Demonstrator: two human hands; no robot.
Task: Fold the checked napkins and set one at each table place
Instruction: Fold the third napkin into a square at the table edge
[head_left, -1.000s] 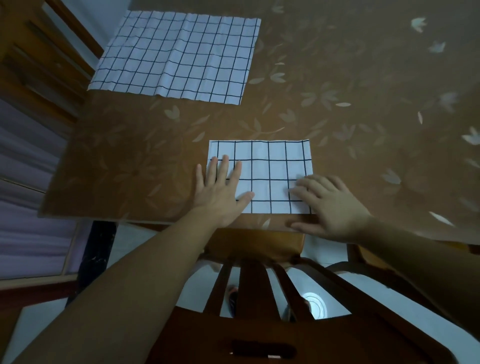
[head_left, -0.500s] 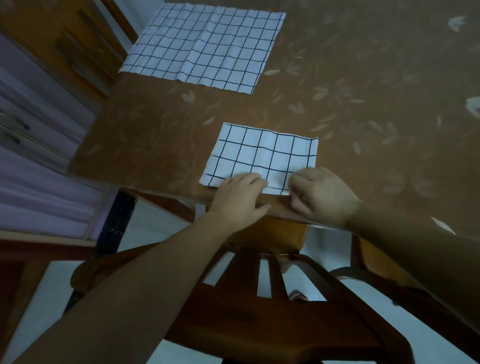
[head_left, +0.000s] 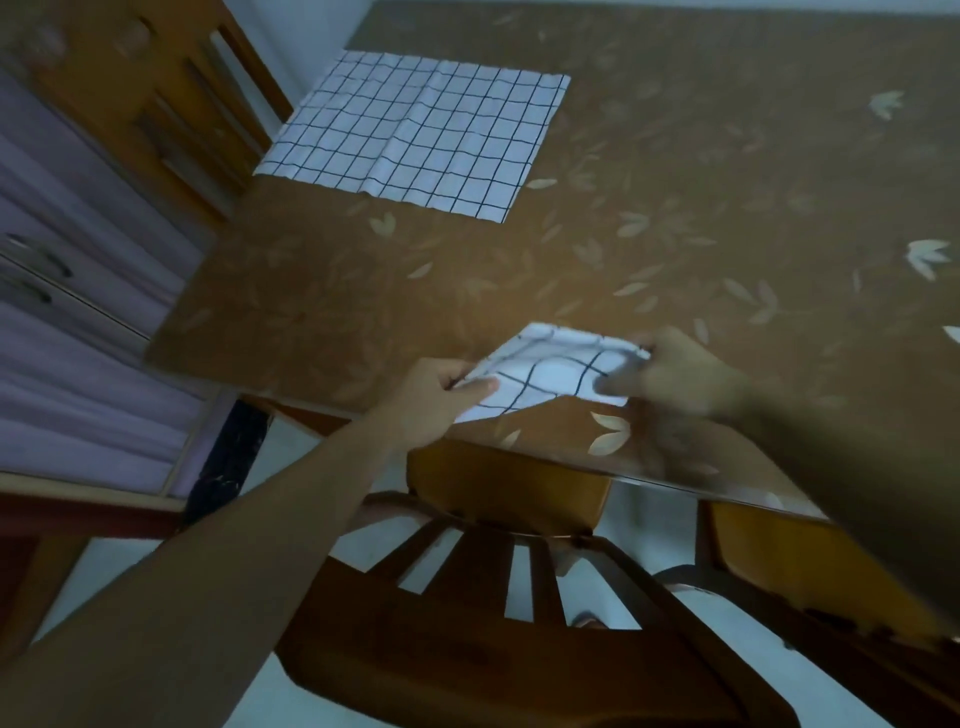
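Napkin (head_left: 540, 382) lifted, hands (head_left: 431, 400) (head_left: 680, 374) pinching opposite edges

**Dim, soft, wide-angle view**

Low, even indoor light with a cool cast. The right hand (head_left: 675, 376) is smeared by motion blur (the left hand (head_left: 431, 402) less so). Straight table (head_left: 322, 312) edges bow toward the frame's corners.

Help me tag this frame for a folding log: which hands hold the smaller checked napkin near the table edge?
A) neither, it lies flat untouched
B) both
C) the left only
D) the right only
B: the left hand pinches the left end of the smaller napkin and the right hand grips its right end, with the cloth bowed between them.
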